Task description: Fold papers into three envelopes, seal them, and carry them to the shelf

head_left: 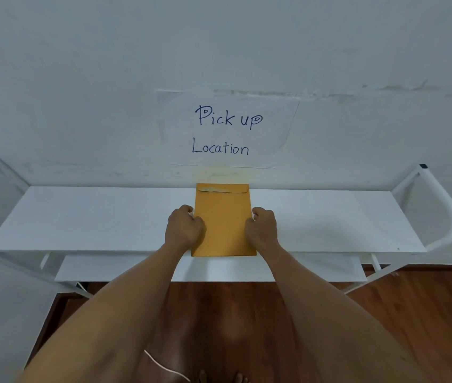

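Observation:
A yellow-brown envelope [224, 222] lies flat on the top board of a white shelf [81, 217], its flap end against the wall and its near edge slightly over the shelf's front edge. It may be a stack, but I cannot tell how many lie there. My left hand [183, 227] grips the envelope's left edge with curled fingers. My right hand [262, 226] grips its right edge the same way. The flap at the far end is folded down.
A paper sign [227, 131] reading "Pick up Location" is taped to the white wall above the shelf. The shelf has white tube side rails [446, 211] and a lower board [208, 269]. Brown wooden floor [233, 313] lies below, with a thin white cable [164, 367].

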